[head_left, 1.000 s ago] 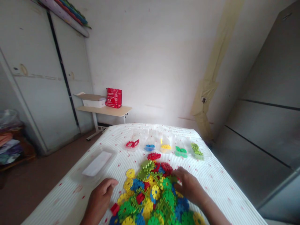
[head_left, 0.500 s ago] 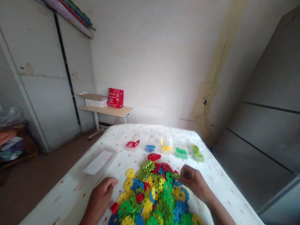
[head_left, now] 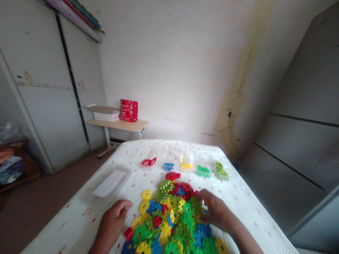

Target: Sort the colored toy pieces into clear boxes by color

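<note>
Picking-through step, I'd judge | right hand (head_left: 215,209): fingers parted at olive-green piece (head_left: 196,206), right edge of pile (head_left: 172,227) on spotted cloth (head_left: 247,201); can't tell if gripped | left hand (head_left: 114,214): loosely curled beside pile, contents unclear | lifting calls for a single-piece pinch

White lettering (head_left: 127,110) on the red bag (head_left: 131,116) is illegible.

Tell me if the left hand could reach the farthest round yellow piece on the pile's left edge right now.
Probably yes: the left hand is just left of the pile, with only tablecloth visible between its fingers and that round yellow piece, and nothing seems to lie on top of it.
</note>
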Demonstrator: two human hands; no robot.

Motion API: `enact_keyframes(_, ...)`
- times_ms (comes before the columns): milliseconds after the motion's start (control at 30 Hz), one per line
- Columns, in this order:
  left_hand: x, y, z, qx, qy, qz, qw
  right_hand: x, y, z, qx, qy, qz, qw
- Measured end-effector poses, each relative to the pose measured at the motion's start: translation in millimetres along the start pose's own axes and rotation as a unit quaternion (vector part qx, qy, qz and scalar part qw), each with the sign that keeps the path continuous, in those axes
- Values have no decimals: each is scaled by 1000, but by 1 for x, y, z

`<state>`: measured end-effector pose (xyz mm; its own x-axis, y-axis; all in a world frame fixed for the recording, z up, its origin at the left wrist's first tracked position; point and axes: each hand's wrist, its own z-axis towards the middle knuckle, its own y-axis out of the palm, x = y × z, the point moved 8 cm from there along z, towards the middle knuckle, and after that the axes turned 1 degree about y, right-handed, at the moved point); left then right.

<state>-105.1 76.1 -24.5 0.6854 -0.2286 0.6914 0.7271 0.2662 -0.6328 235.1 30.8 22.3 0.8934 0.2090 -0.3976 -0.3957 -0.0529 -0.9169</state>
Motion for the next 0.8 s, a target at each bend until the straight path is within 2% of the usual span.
enact_keyframes(233,-1,3,0,-10,-10,-10,1000,-2,13,5,-32,-6,32,999)
enact_keyframes(433,0,2,-1,-8,0,-4,1000,2,12,4,-46,-1,90,995)
enact_keyframes(567,-1,2,-1,-7,-7,-6,1000,2,5,1,-31,9,59,998)
enact_keyframes(700,1,2,-1,-5,-5,-3,1000,-19,-7,-14,14,2,-11,1000)
enact_keyframes(800,2,1,-1,-5,-2,-2,1000,-51,5,-27,-36,-46,-58,997)
